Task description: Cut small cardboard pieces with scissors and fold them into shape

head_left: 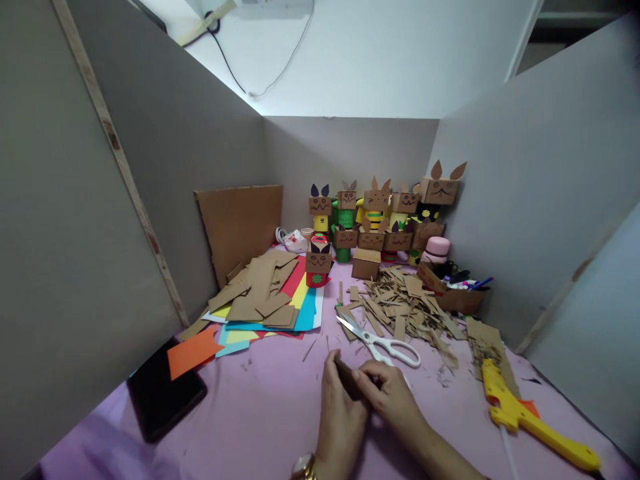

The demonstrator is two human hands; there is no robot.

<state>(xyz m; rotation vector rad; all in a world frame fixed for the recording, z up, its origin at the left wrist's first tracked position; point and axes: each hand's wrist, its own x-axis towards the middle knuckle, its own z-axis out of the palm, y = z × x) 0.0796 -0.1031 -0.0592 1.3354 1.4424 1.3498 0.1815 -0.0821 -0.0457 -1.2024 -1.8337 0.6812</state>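
Close to me, my left hand point(344, 413) and my right hand point(393, 395) are closed on one small brown piece of cardboard point(347, 379). It is tilted between the fingers, and much of it is hidden by them. A watch point(303, 467) is on the left wrist. Just beyond my hands lie scissors point(373, 339) with white handles, blades pointing to the far left. Past them spreads a heap of thin cardboard scraps point(400, 303).
On the left are larger cardboard pieces point(255, 287), coloured paper point(313, 310), an orange sheet point(193, 352) and a black tablet-like object point(163, 407). A yellow glue gun point(530, 420) lies right. Several cardboard animal figures point(377, 200) stand at the back, near a box of pens point(457, 300).
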